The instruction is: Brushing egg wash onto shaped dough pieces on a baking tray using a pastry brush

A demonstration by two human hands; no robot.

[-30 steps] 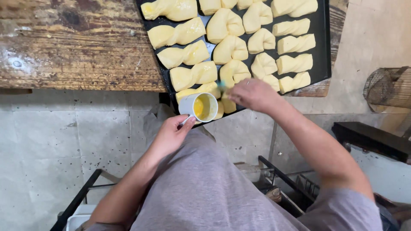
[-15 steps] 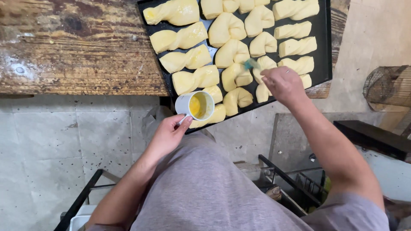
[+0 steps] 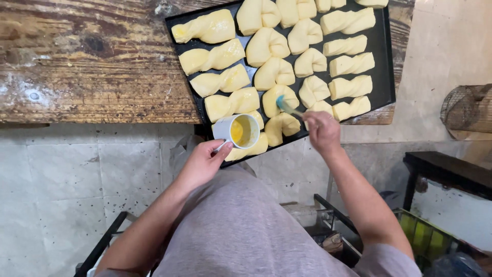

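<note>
Left hand (image 3: 202, 163) closed on the handle of a small white cup (image 3: 239, 131) holding yellow liquid — egg wash by the look of it; held level at the near edge of the black rectangular baking tray (image 3: 385, 61), likely so as to keep the liquid within easy reach of the brush and away from a spill. Right hand (image 3: 321, 131) clamped on the handle of a small brush with a teal-blue head (image 3: 282, 104); head pressed onto a pale twisted raw dough piece (image 3: 279, 98) in the middle of the tray's near rows, angled low so the bristles lie along the top of the dough. Hands apart, cup to the left and brush to the right, each gripping its own tool.

Tray laid on a worn, flour-dusted wooden desk (image 3: 92, 66), near corner overhanging the desk edge toward the body — seemingly pulled close for reach; filled with rows of shaped dough pieces, long twists on the left and right, knotted rounds down the middle, spaced a little apart, probably for rising. Glossy yellow sheen on the left twists (image 3: 211, 26); paler finish on the right-hand ones.

Below the desk, pale tiled wall (image 3: 61, 169); grey garment (image 3: 230, 225) across the lap; dark metal rack (image 3: 446, 174) off to the right; wire basket (image 3: 469, 110) at the far right edge.
</note>
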